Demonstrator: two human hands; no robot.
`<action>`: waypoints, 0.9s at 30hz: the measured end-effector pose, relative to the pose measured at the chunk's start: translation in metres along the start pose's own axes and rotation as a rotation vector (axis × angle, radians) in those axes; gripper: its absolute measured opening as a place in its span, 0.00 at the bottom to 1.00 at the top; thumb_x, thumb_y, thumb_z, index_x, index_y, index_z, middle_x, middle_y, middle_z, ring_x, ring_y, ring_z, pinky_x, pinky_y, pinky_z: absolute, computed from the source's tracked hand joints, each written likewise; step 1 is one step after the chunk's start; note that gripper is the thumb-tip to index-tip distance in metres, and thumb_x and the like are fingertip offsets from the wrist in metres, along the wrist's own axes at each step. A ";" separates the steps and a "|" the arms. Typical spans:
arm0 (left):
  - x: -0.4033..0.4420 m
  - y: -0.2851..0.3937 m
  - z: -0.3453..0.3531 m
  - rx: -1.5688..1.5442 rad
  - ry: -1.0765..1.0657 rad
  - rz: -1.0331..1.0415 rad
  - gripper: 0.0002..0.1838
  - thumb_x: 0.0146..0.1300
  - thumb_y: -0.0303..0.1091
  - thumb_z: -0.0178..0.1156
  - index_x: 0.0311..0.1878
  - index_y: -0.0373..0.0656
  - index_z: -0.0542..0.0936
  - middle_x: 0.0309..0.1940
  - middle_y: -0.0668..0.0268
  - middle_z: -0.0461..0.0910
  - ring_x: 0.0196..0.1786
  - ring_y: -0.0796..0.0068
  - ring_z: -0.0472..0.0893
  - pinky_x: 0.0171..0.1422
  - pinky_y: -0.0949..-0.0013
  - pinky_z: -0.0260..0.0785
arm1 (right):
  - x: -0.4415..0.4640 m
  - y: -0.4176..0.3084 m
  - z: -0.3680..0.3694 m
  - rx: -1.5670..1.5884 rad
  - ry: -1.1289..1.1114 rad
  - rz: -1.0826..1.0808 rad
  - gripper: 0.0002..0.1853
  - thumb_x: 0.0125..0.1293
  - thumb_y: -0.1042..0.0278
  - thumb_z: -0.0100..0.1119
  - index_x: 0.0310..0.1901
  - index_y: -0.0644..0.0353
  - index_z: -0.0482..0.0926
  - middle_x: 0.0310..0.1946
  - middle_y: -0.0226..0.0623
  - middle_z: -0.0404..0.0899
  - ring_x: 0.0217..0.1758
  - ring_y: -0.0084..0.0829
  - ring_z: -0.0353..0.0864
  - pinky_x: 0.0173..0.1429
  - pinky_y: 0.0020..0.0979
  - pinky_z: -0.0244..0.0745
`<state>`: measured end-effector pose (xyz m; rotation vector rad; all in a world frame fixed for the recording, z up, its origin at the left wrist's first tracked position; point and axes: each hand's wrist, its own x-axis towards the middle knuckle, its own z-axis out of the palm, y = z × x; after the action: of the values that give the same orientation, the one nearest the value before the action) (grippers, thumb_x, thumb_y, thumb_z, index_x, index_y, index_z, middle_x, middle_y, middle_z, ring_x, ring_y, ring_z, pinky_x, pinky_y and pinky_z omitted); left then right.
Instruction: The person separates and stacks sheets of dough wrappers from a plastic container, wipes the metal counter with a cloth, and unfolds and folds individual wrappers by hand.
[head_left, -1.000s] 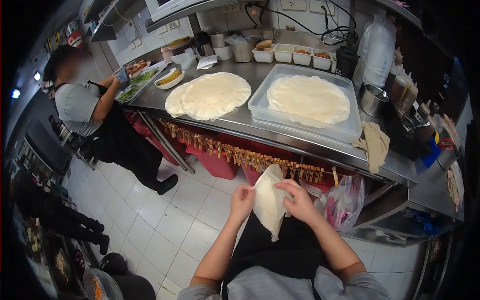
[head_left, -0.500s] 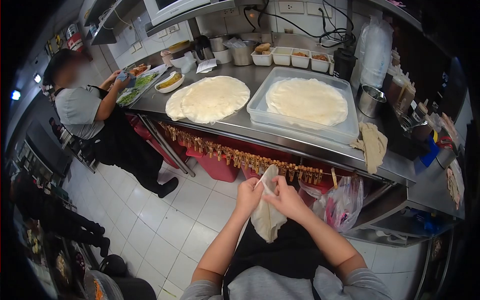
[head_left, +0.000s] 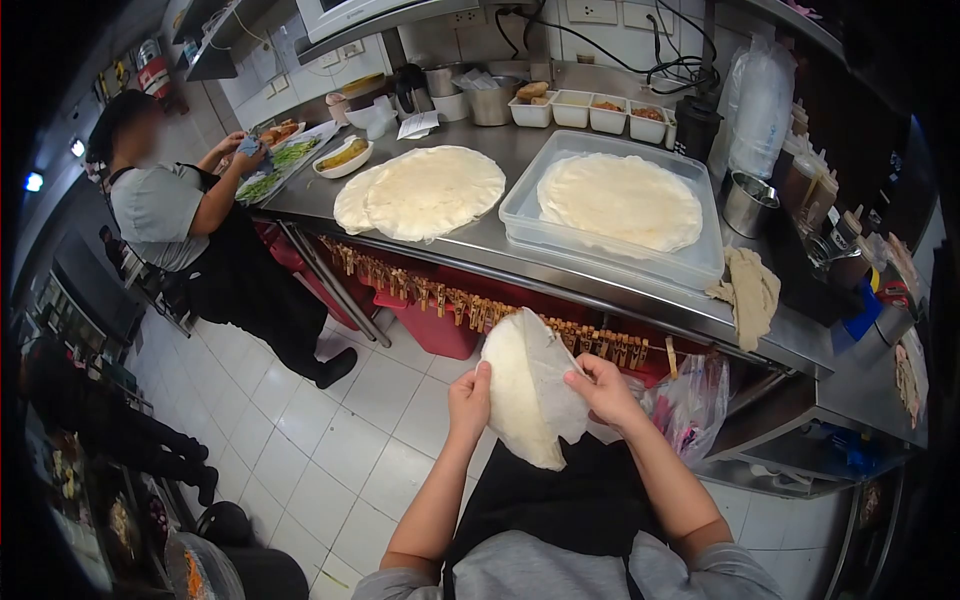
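My left hand [head_left: 468, 402] and my right hand [head_left: 604, 392] hold a thin, pale round dough wrapper [head_left: 522, 385] spread between them, in front of the counter. Each thumb presses on one side edge of it. Part of the sheet is more see-through than the rest, and its lower edge is uneven. Beyond it, overlapping flat wrappers [head_left: 435, 193] lie on the steel counter [head_left: 462, 258]. To their right, a clear plastic tub [head_left: 612, 262] holds a stack of similar round wrappers [head_left: 620, 203].
Wooden clothespins [head_left: 480, 308] hang in a row below the counter's front edge. A crumpled cloth [head_left: 750, 295] drapes over that edge, right of a metal cup [head_left: 748, 205]. White containers [head_left: 572, 110] stand at the back. A co-worker [head_left: 165, 200] stands at the left beside a tray of greens [head_left: 290, 155].
My hands have moved apart, left hand to the left and right hand to the right. The wrapper, bunched and narrow before, is now opened out wide between them.
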<state>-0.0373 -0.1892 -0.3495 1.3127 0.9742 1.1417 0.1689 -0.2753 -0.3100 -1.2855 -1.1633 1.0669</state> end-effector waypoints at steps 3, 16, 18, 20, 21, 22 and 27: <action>-0.008 0.019 0.007 -0.102 -0.121 -0.132 0.13 0.65 0.37 0.59 0.40 0.34 0.82 0.33 0.66 0.83 0.35 0.83 0.79 0.39 0.76 0.71 | -0.002 -0.002 0.010 -0.078 -0.148 -0.147 0.08 0.68 0.69 0.56 0.42 0.64 0.77 0.37 0.30 0.78 0.41 0.17 0.74 0.45 0.25 0.71; -0.011 0.055 0.037 0.410 -0.213 0.205 0.12 0.59 0.35 0.64 0.28 0.36 0.77 0.20 0.61 0.80 0.25 0.80 0.77 0.30 0.70 0.69 | 0.025 -0.011 0.010 -0.192 0.005 0.141 0.26 0.62 0.50 0.63 0.51 0.64 0.73 0.36 0.34 0.79 0.36 0.25 0.77 0.39 0.26 0.73; -0.011 0.053 0.033 0.403 -0.169 0.222 0.12 0.61 0.35 0.63 0.29 0.36 0.76 0.20 0.61 0.80 0.25 0.80 0.77 0.31 0.69 0.69 | 0.029 0.001 0.003 -0.094 -0.011 0.108 0.22 0.63 0.54 0.63 0.47 0.65 0.76 0.34 0.35 0.80 0.36 0.24 0.78 0.40 0.26 0.73; -0.009 0.056 0.023 0.354 -0.093 0.170 0.12 0.62 0.35 0.62 0.30 0.37 0.75 0.20 0.60 0.79 0.25 0.81 0.76 0.31 0.68 0.69 | 0.026 0.007 -0.001 0.005 0.055 0.033 0.14 0.65 0.62 0.61 0.43 0.66 0.79 0.32 0.33 0.81 0.33 0.22 0.78 0.40 0.27 0.73; -0.008 0.052 0.018 0.334 -0.073 0.208 0.12 0.63 0.36 0.62 0.31 0.37 0.74 0.20 0.60 0.79 0.26 0.81 0.75 0.31 0.69 0.69 | 0.023 0.010 -0.002 0.053 0.074 0.027 0.13 0.65 0.63 0.60 0.43 0.66 0.79 0.32 0.32 0.81 0.33 0.22 0.77 0.39 0.26 0.73; -0.004 0.044 0.014 0.312 -0.055 0.246 0.12 0.64 0.36 0.61 0.31 0.38 0.74 0.21 0.61 0.79 0.26 0.82 0.75 0.31 0.69 0.68 | 0.019 0.013 -0.004 0.100 0.095 0.022 0.12 0.66 0.64 0.60 0.43 0.66 0.79 0.32 0.31 0.81 0.32 0.21 0.77 0.38 0.26 0.73; -0.003 0.033 -0.002 0.138 0.026 0.194 0.13 0.65 0.35 0.61 0.30 0.39 0.72 0.26 0.68 0.79 0.30 0.85 0.70 0.35 0.74 0.67 | 0.004 0.011 -0.017 0.258 0.142 0.050 0.09 0.67 0.67 0.57 0.42 0.64 0.78 0.32 0.28 0.80 0.31 0.16 0.74 0.36 0.22 0.70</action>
<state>-0.0418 -0.1944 -0.3173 1.5328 0.9751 1.2586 0.1868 -0.2731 -0.3201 -1.1704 -0.8605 1.1039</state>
